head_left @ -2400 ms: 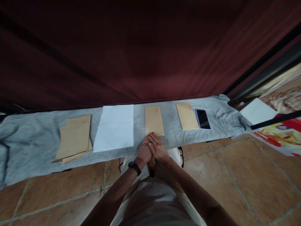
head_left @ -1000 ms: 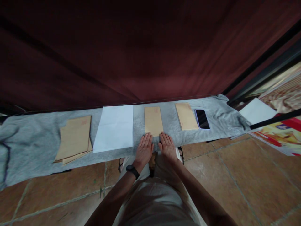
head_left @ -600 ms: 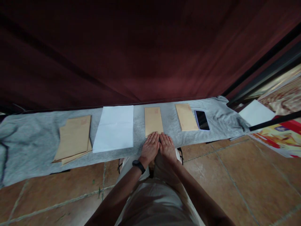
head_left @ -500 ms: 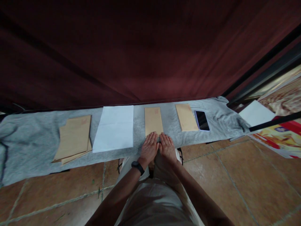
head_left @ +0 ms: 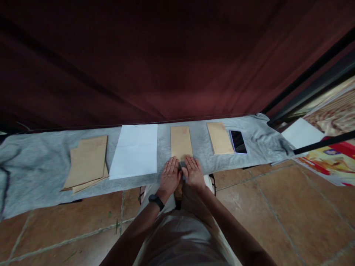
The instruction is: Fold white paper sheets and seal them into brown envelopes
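Note:
My left hand (head_left: 169, 176) and my right hand (head_left: 193, 173) lie flat, side by side, on the grey cloth (head_left: 41, 166), fingers stretched out and holding nothing. Their fingertips reach the near end of a narrow brown envelope (head_left: 181, 141) lying lengthwise in front of me. A black band sits on my left wrist. A white sheet of paper (head_left: 135, 150) lies to the left of the envelope. Further left is a stack of brown envelopes (head_left: 87, 162).
Another brown envelope (head_left: 220, 137) and a black phone (head_left: 238, 141) lie on the cloth to the right. A dark red curtain (head_left: 155, 62) hangs behind the cloth. Tiled floor (head_left: 277, 207) is below; a white sheet (head_left: 301, 132) and colourful printed paper (head_left: 330, 157) lie far right.
My hands went from overlapped on the envelope's near end to flat and apart, came together, and now sit slightly apart again, a little nearer to me. The envelope has not moved.

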`<state>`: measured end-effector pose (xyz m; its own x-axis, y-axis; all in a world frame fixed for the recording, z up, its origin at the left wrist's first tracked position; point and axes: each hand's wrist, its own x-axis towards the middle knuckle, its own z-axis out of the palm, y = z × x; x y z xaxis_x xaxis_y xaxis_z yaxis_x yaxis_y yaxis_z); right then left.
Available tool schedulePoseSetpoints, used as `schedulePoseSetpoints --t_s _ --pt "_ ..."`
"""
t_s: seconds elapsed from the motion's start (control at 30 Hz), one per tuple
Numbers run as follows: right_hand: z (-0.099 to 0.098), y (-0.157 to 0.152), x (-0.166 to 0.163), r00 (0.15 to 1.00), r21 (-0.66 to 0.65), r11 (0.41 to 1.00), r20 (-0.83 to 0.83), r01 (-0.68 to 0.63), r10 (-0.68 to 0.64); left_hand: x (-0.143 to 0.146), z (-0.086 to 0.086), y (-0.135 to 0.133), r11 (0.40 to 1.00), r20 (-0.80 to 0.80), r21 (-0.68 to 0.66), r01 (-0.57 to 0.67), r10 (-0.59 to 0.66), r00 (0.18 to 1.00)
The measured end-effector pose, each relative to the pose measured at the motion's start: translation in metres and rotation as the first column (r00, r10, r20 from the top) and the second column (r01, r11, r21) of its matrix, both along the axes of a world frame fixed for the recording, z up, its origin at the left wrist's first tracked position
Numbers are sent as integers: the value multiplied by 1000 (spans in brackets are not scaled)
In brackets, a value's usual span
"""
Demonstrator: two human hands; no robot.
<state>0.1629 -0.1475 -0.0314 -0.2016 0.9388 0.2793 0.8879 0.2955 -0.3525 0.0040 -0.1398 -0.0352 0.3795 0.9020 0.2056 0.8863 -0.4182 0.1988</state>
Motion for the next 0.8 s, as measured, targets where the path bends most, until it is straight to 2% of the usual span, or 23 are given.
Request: schedulePoseSetpoints --t_s 0.13,0.27,0.8 --pt "7 10 -23 995 -29 995 -10 -100 100 -2 -7 0 1000 -4 -11 1 -1 1000" --pt "5 13 -32 996 -38 995 -4 -93 93 -3 -9 0 1000 -9 -8 1 -1 1000" --pt "-10 4 4 999 8 1000 41 -24 24 1 -1 0 1000 22 1 -8 8 1000"
